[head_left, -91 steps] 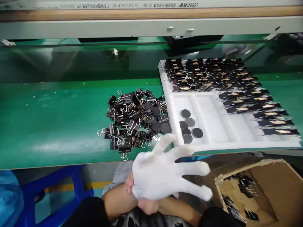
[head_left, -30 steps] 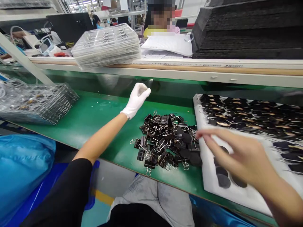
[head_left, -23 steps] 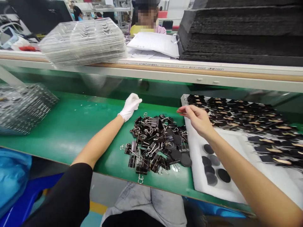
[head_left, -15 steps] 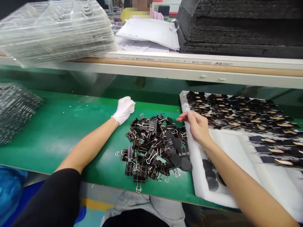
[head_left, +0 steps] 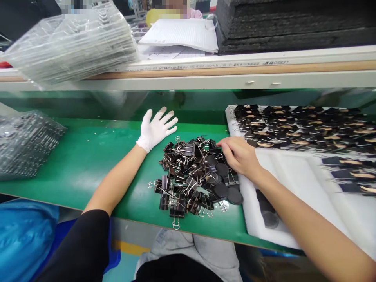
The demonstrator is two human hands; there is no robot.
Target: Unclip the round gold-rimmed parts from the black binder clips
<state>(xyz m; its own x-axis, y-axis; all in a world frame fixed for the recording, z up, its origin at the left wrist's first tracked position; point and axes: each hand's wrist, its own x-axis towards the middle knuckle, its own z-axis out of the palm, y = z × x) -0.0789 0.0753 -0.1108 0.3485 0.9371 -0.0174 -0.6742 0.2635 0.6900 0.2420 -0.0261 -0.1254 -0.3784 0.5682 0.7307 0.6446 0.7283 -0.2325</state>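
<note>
My left hand (head_left: 157, 127) wears a white glove. Its fingers are spread wide above the green table, behind and left of a heap of black binder clips (head_left: 185, 160), and it holds nothing. My bare right hand (head_left: 242, 156) reaches over the edge of the white foam tray (head_left: 248, 211) to the heap's right side. Its thumb and fingers are curled together; what they hold, if anything, is hidden. Flat black discs (head_left: 235, 194) lie among the clips at the right. Rows of black clips with tan pieces (head_left: 296, 125) fill the tray's far part.
Clear plastic trays (head_left: 85, 47) are stacked on the shelf at the upper left, more plastic trays (head_left: 28, 145) on the table's left. Papers (head_left: 179, 35) and thick black foam sheets (head_left: 293, 27) lie on the shelf. A blue bag (head_left: 26, 235) is below left. Someone sits beyond the shelf.
My left hand has gone from a fist to spread fingers. My right hand has turned over with its fingers curled in by the heap's edge. The view has shifted slightly.
</note>
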